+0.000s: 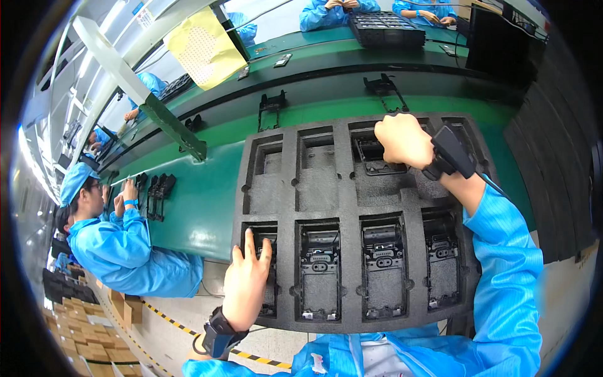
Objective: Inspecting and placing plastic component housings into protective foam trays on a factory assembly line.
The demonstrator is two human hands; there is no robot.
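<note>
A dark grey foam tray (286,251) with two rows of deep compartments lies in front of me. My right hand (404,141) is closed over the far row, its fingers curled down at a black device frame (365,151) inside a compartment; the fingertips are partly hidden. My left hand (247,276) lies with its fingers spread over the near-left compartment, partly covering the black part in it. Three more near compartments each hold a black frame with a roller-like top, among them one frame (320,270) and another frame (383,270). The two far-left compartments hold no frame.
Beyond the tray, two black frames, one left (272,108) and one right (384,90), lie on the green conveyor (220,164). Dark foam sheets (546,157) are stacked at the right. A co-worker (116,239) in blue handles parts at the left. A green-white post (166,125) stands far left.
</note>
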